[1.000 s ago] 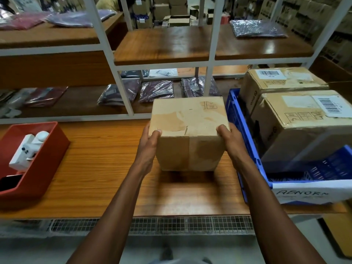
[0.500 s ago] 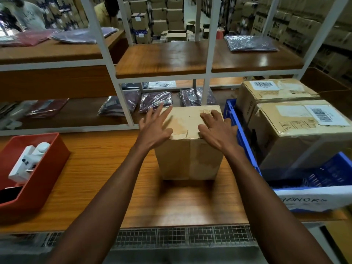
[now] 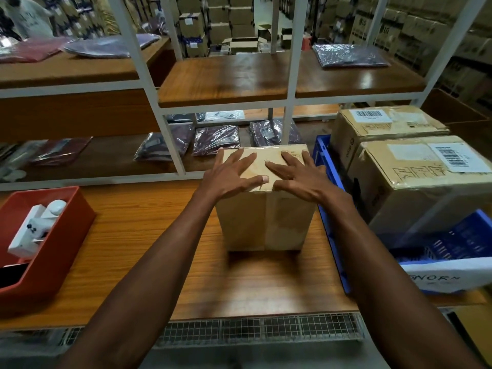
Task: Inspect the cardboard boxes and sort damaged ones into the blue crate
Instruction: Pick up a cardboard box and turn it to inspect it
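On the wooden bench your left hand and right hand lie spread flat atop the cardboard box, beside the blue crate.

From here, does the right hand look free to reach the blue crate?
Probably yes. The right hand lies flat on the box, holding nothing, and the crate stands right beside that box with nothing between. Two boxes already fill most of it.

Dim, warm indoor light falls from above — the upper shelf board shows soft glare patches, and the cardboard box throws a blurred shadow toward the camera on the wooden table. Wide-angle bending curves the rack posts at the edges — the forearms are smeared and the far aisle is soft.
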`<state>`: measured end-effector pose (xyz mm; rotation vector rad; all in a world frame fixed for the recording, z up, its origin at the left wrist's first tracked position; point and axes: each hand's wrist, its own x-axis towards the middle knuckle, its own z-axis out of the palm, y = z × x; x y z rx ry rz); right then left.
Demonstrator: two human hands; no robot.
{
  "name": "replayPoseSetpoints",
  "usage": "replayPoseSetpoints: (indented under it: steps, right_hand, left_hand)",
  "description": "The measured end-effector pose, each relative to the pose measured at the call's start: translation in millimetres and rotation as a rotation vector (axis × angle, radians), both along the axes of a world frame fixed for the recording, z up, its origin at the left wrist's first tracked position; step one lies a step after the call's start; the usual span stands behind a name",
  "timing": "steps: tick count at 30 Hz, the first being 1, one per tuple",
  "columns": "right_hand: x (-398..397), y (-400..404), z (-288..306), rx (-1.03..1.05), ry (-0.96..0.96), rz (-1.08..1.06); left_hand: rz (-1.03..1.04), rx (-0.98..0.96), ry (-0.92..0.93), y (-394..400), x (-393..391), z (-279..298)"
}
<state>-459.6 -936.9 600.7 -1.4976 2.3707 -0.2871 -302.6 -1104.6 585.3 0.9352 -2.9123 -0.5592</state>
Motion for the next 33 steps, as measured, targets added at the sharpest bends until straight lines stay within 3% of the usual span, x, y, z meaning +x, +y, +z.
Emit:
replayPoseSetpoints:
  steps: [2, 5, 9, 12, 18, 21, 24, 27, 30, 33]
  right_hand:
    - [-3, 5, -3, 0.031, 0.015, 0.063]
    - [-2, 10, -13, 0.019, 0.112, 0.098]
    - [6, 15, -16, -0.173, 0.106, 0.035]
    - [7, 18, -23, -0.270, 0.070, 0.014]
    - [12, 20, -34, -0.417, 0.072, -0.035]
    - [15, 22, -46, -0.660, 0.069, -0.129]
    - [21, 31, -60, -0.946, -0.215, -0.289]
    - [25, 44, -85, -0.879, -0.603, -0.463]
    - [29, 53, -109, -0.707, -0.643, -0.463]
    - [29, 53, -113, -0.712, -0.625, -0.538]
  left_hand:
    - [0.007, 0.041, 0.187, -6, 2, -3]
    - [0.035, 0.161, 0.609, -8, 11, -9]
    - [-0.027, 0.109, 0.718, 2, 35, -38]
    - [0.092, 0.149, 0.840, 20, 50, -71]
    - [0.318, 0.259, 0.864, 39, 52, -81]
    - [0.311, 0.233, 0.848, 34, 50, -79]
    - [0.313, 0.246, 0.854, 32, 51, -76]
    - [0.335, 0.310, 0.878, 28, 54, -65]
    - [0.307, 0.347, 0.862, 26, 53, -53]
    - [0.353, 0.394, 0.844, 26, 46, -50]
